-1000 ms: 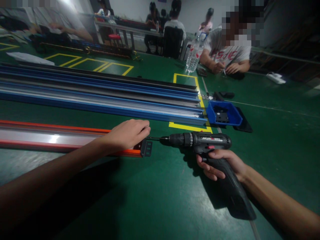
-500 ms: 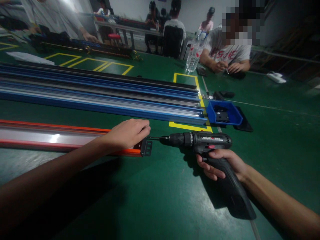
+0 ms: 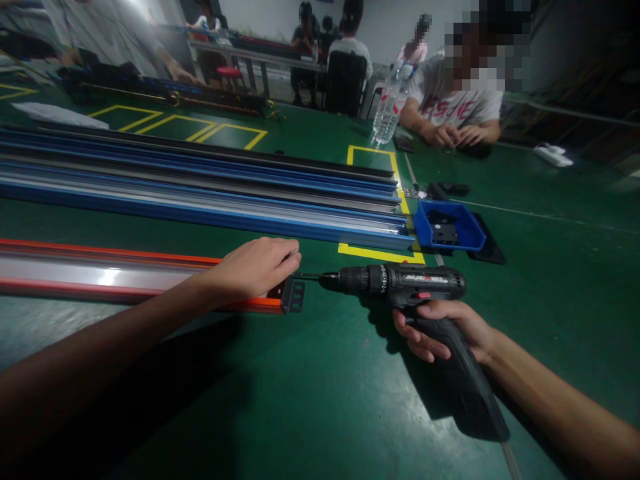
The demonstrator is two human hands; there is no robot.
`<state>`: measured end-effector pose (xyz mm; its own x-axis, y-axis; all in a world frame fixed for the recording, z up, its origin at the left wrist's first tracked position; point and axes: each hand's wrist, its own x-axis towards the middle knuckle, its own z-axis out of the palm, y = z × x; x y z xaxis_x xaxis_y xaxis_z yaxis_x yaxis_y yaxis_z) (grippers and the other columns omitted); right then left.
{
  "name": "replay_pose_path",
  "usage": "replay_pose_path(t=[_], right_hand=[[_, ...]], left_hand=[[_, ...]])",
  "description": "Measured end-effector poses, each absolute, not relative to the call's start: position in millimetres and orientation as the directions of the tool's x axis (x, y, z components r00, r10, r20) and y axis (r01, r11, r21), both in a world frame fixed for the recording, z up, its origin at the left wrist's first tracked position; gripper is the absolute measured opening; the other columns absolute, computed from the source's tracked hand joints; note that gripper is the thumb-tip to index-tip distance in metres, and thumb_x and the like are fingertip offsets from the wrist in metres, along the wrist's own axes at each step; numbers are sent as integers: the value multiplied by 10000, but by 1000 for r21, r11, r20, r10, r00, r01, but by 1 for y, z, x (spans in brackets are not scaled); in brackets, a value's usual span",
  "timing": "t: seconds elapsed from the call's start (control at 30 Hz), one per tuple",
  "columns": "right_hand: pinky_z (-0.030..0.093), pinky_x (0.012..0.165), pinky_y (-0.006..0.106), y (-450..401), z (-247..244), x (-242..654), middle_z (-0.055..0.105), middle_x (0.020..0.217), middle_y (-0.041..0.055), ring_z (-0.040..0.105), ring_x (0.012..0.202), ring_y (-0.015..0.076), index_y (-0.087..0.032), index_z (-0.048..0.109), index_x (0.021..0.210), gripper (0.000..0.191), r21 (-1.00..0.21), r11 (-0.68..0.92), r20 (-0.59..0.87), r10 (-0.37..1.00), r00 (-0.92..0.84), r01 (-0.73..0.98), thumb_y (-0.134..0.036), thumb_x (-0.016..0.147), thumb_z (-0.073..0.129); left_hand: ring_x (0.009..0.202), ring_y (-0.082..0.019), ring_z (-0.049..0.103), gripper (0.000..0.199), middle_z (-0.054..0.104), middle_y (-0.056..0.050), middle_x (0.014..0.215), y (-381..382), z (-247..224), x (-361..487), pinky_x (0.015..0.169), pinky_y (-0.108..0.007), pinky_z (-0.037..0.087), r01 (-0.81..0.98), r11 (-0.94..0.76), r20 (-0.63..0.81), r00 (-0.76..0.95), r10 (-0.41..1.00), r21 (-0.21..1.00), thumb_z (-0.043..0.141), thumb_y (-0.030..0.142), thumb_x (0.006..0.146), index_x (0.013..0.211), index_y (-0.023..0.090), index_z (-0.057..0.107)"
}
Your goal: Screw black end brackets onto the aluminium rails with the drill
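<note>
My right hand (image 3: 440, 330) is wrapped round the handle of a black power drill (image 3: 425, 283), which lies level and points left. Its long thin bit (image 3: 307, 275) reaches to the end of an orange-edged metal profile (image 3: 125, 273). A black slotted end bracket (image 3: 296, 297) sits at that end. My left hand (image 3: 260, 267) rests over the profile's end with its fingers curled together near the bit's tip. The fingers hide the tip, and whatever they pinch cannot be made out.
Several blue and black profiles (image 3: 210, 193) lie side by side beyond the orange one. A blue bin (image 3: 473, 230) with black parts stands past the drill. Clear plastic bottles (image 3: 385, 113) stand farther back, near a seated person (image 3: 455, 107). Yellow tape (image 3: 373, 253) marks the green table.
Almost nothing differs. The drill and my right hand have shifted very slightly, while my left hand and the orange-edged profile stay put.
</note>
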<state>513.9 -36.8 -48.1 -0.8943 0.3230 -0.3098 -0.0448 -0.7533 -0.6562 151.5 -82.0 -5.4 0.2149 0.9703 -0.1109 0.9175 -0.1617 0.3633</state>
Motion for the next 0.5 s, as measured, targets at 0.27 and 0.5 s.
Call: replay_pose_path(t=[0.27, 0.5], right_hand=[[567, 593, 234, -37, -49, 513, 674, 786, 60, 538, 433, 48, -41, 710, 1034, 280, -670, -741, -298, 326, -897, -47, -269, 921, 593], [570, 607, 239, -36, -49, 514, 671, 797, 57, 558, 449, 49, -41, 701, 1041, 272, -672, -739, -282, 315, -906, -48, -262, 938, 581]], left_hand=[[697, -182, 542, 351, 624, -29, 794, -80, -9, 149, 622, -312, 257, 918, -180, -99, 227, 969, 353, 348, 428, 1023, 796, 220, 516], [717, -184, 555, 355, 626, -31, 807, -82, -5, 151, 631, -312, 275, 921, -159, -119, 213, 970, 356, 340, 431, 1024, 802, 217, 517]])
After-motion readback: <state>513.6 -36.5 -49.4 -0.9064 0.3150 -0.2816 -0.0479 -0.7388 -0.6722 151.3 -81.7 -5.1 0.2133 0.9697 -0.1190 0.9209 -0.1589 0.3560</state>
